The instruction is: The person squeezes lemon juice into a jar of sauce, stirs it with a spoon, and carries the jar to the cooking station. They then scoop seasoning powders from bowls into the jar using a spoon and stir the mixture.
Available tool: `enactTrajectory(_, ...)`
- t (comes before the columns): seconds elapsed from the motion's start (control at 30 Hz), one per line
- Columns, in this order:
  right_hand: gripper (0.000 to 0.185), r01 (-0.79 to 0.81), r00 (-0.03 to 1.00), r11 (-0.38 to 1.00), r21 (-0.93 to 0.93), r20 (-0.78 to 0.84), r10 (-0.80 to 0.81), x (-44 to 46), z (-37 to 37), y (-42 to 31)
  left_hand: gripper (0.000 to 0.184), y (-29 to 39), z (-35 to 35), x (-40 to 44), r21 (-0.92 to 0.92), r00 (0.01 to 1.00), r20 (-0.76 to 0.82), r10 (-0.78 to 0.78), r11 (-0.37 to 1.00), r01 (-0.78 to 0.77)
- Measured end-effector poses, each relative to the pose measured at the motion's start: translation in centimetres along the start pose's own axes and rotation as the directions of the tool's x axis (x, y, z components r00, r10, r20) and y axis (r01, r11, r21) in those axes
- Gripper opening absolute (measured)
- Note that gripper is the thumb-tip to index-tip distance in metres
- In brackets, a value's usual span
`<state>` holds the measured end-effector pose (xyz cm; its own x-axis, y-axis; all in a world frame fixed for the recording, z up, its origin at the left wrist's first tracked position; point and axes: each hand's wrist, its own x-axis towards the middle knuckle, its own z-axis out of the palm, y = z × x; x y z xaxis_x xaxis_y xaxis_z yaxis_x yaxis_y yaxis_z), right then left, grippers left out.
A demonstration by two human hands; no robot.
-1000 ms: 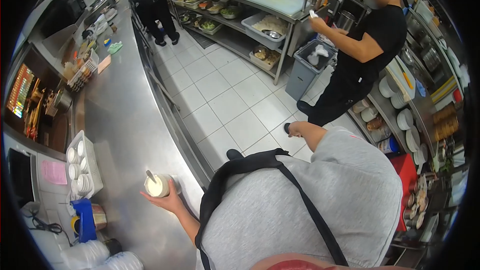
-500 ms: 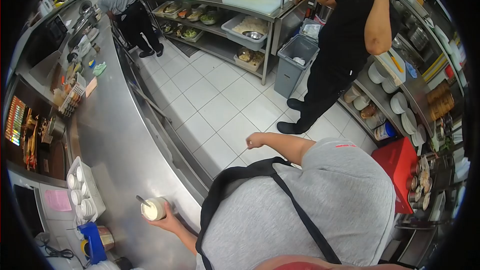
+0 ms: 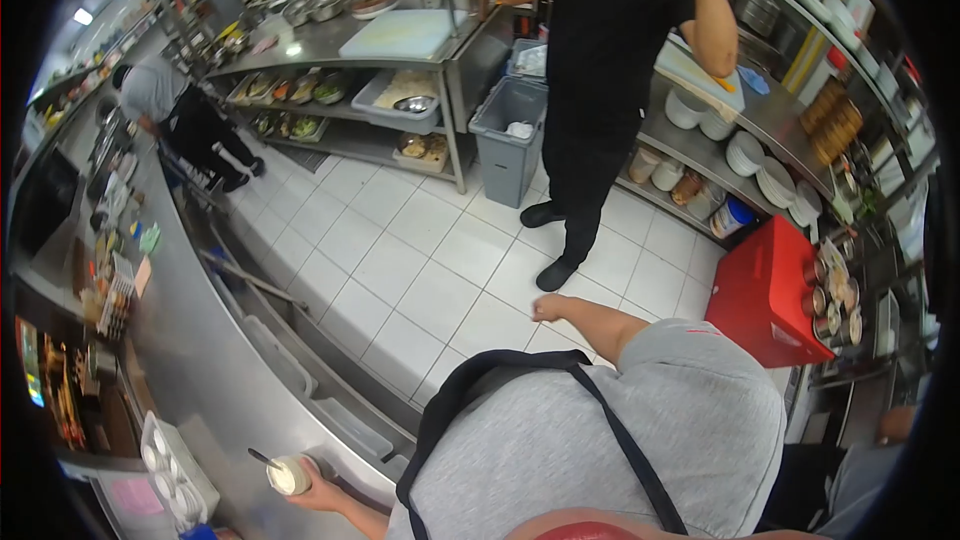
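Near the front edge of the steel counter (image 3: pixel 215 340), my left hand (image 3: pixel 322 492) is wrapped round a small clear tub of white cream (image 3: pixel 288 477). A dark spoon handle (image 3: pixel 263 457) sticks up out of the tub. My right hand (image 3: pixel 548 309) hangs over the tiled floor, its fingers curled in and nothing seen in them.
A co-worker in black (image 3: pixel 600 70) stands ahead with arms raised, beside a grey bin (image 3: pixel 512 145). Another person (image 3: pixel 185 120) bends at the far left. A red box (image 3: pixel 762 290) stands at the right, with a white tray of cups (image 3: pixel 178 470) at the lower left.
The view has swung to the right. The co-worker in black has raised both arms and now faces this way. Another person's arm and clothing have appeared at the lower right.
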<state>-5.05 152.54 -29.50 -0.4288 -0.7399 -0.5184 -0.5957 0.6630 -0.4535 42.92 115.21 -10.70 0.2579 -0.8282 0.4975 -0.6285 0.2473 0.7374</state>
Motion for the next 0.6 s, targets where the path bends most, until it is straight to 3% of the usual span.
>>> enactTrajectory(0.07,0.032,-0.222,0.964,0.975,-0.031,0.144,0.224,-5.6,1.1,4.7,0.066,2.0,0.6,-0.4,-0.009,0.999,0.035,-0.008,1.000,0.008)
enactTrajectory(0.17,0.037,-0.458,0.873,0.888,-0.051,0.163,0.459,-13.0,5.4,12.4,0.063,5.2,1.7,-1.2,-0.030,0.995,0.098,-0.023,0.999,0.026)
enactTrajectory(0.23,0.037,-0.634,0.752,0.768,0.091,0.305,0.585,-17.7,6.1,14.3,0.058,8.8,2.7,-2.8,-0.168,0.987,0.157,0.024,0.986,0.003)
enactTrajectory(0.27,0.037,-0.639,0.746,0.764,0.086,0.312,0.589,-19.4,6.3,14.6,0.058,10.4,3.6,-3.8,-0.161,0.986,0.165,0.019,0.987,0.007)
enactTrajectory(0.33,0.036,-0.699,0.707,0.694,0.171,0.307,0.637,-21.4,7.2,15.0,0.059,13.0,6.0,-5.3,-0.380,0.970,0.243,0.005,0.920,0.090)
enactTrajectory(0.37,0.037,-0.702,0.703,0.685,0.196,0.344,0.623,-21.4,7.5,15.1,0.059,13.4,7.3,-5.8,-0.374,0.970,0.244,0.009,0.924,0.085)
enactTrajectory(0.43,0.037,-0.688,0.719,0.682,0.246,0.354,0.598,-20.7,7.5,14.6,0.062,14.9,11.1,-6.5,-0.482,0.931,0.341,0.128,0.875,0.056)
enactTrajectory(0.47,0.038,-0.675,0.734,0.679,0.289,0.361,0.576,-20.0,7.3,14.2,0.065,17.9,11.6,-6.8,-0.430,0.889,0.433,0.148,0.901,0.060)
enactTrajectory(0.6,0.039,-0.617,0.784,0.629,0.473,0.306,0.539,-14.7,4.4,12.6,0.070,23.2,19.7,-8.0,-0.638,0.826,0.476,0.302,0.765,0.088)
